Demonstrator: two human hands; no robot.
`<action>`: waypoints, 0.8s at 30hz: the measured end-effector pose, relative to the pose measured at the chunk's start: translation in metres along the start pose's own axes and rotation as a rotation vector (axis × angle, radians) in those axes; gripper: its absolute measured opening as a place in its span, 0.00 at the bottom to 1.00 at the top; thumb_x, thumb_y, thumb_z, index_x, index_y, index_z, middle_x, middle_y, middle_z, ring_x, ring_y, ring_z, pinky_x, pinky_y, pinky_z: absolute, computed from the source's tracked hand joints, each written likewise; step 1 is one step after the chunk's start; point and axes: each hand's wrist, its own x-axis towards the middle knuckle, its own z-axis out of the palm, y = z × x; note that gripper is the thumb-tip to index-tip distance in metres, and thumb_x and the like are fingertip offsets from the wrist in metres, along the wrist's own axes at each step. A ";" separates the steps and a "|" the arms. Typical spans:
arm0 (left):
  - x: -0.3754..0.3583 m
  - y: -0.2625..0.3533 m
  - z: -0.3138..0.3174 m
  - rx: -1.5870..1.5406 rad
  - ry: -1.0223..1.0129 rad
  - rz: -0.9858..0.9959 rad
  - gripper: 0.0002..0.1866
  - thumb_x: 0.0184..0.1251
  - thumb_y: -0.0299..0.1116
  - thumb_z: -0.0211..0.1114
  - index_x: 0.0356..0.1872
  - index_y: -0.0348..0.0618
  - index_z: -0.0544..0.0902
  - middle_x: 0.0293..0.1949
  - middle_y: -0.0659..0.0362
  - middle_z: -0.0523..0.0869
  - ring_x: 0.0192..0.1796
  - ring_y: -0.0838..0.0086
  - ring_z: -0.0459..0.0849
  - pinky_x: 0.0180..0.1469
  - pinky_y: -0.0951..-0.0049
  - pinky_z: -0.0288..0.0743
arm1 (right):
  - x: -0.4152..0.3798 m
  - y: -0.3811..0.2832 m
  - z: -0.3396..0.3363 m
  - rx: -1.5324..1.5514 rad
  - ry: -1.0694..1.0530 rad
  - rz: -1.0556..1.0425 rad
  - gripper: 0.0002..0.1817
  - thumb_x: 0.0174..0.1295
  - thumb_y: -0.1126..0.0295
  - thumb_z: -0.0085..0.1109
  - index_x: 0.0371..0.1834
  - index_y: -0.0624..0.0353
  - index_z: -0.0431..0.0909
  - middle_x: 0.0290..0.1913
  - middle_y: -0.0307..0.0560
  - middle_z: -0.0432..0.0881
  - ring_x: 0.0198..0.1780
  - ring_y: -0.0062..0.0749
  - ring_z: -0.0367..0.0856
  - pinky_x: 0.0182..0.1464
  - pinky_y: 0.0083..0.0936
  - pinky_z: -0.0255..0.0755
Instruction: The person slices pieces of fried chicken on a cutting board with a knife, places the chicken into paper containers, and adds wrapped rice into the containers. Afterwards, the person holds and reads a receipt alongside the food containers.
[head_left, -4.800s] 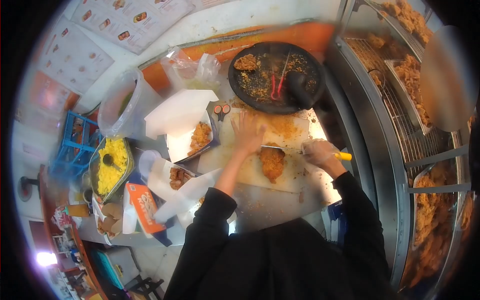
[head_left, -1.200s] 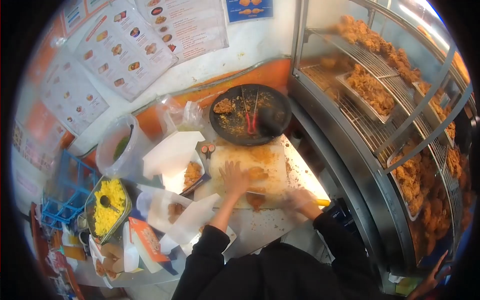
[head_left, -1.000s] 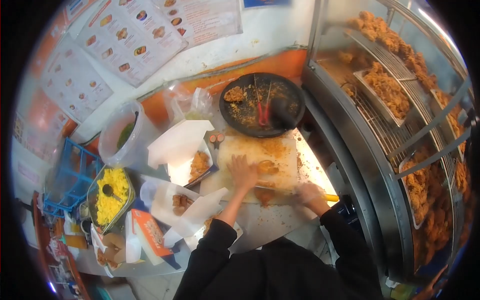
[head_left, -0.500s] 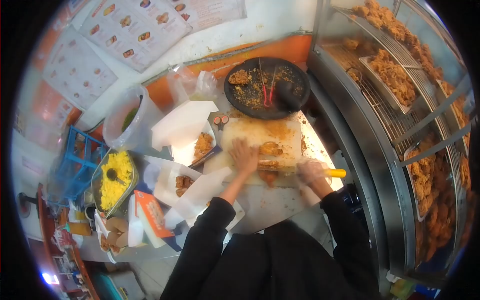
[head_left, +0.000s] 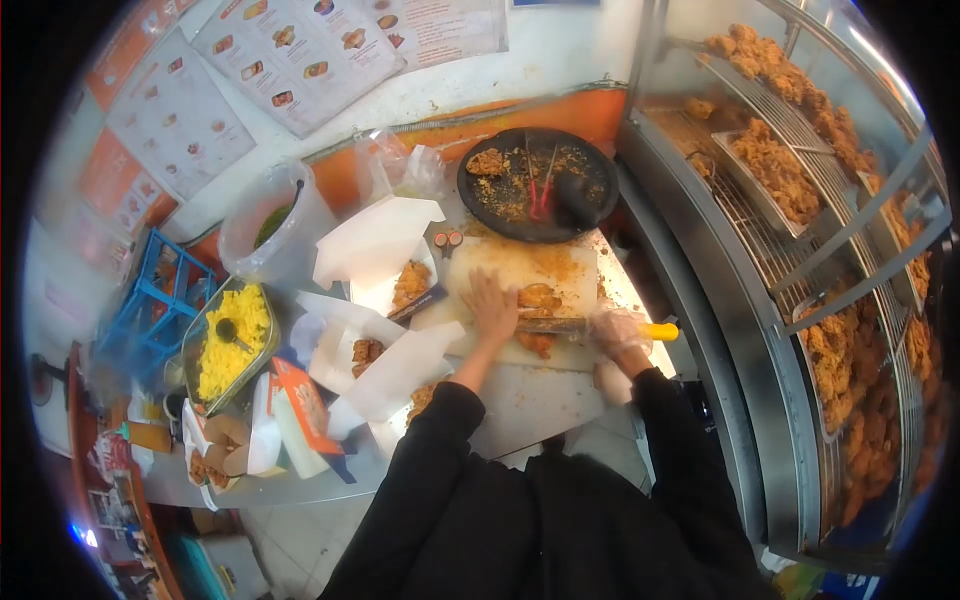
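Observation:
My right hand (head_left: pixel 618 332), in a clear plastic glove, is wrapped round a knife with a yellow handle (head_left: pixel 662 331). Its blade lies across the white cutting board (head_left: pixel 485 258), pointing left, between a fried chicken piece (head_left: pixel 540 297) on the far side and another chicken piece (head_left: pixel 536 345) on the near side. On the board's left part rests my left hand (head_left: pixel 489 308), fingers stretched out and flat, close by the blade's tip and the chicken. Crumbs and an orange stain mark the board's far side.
A black mortar (head_left: pixel 482 205) with crumbs, chicken and red-handled tongs stands behind the board. Left are scissors (head_left: pixel 448 239), open boxes (head_left: pixel 375 245) holding chicken, a tray of yellow food (head_left: pixel 236 352) and a plastic tub (head_left: pixel 300 222). A chicken display case (head_left: pixel 690 300) borders the right.
The view has shifted slightly. The blade now lies lower across the chicken, and the near piece shows more clearly. My left hand stays flat on the board.

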 end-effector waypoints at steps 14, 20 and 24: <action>-0.001 0.010 -0.010 0.096 0.025 0.069 0.30 0.63 0.50 0.40 0.60 0.39 0.60 0.64 0.44 0.52 0.68 0.57 0.40 0.64 0.46 0.27 | -0.005 0.006 0.008 0.159 -0.202 -0.162 0.08 0.49 0.64 0.51 0.25 0.55 0.75 0.26 0.52 0.77 0.32 0.45 0.77 0.35 0.35 0.70; -0.004 -0.002 -0.007 0.035 -0.175 -0.145 0.30 0.62 0.50 0.42 0.62 0.42 0.56 0.65 0.45 0.48 0.69 0.57 0.38 0.64 0.46 0.27 | 0.008 -0.006 -0.003 0.047 -0.239 -0.160 0.11 0.47 0.61 0.53 0.28 0.56 0.78 0.28 0.52 0.79 0.31 0.42 0.80 0.33 0.34 0.72; -0.001 0.003 -0.005 0.174 0.044 0.051 0.30 0.62 0.49 0.43 0.62 0.42 0.56 0.65 0.45 0.48 0.68 0.57 0.38 0.64 0.47 0.28 | -0.002 0.001 0.008 0.090 -0.131 -0.196 0.07 0.44 0.66 0.52 0.23 0.57 0.74 0.24 0.51 0.77 0.28 0.45 0.77 0.31 0.37 0.69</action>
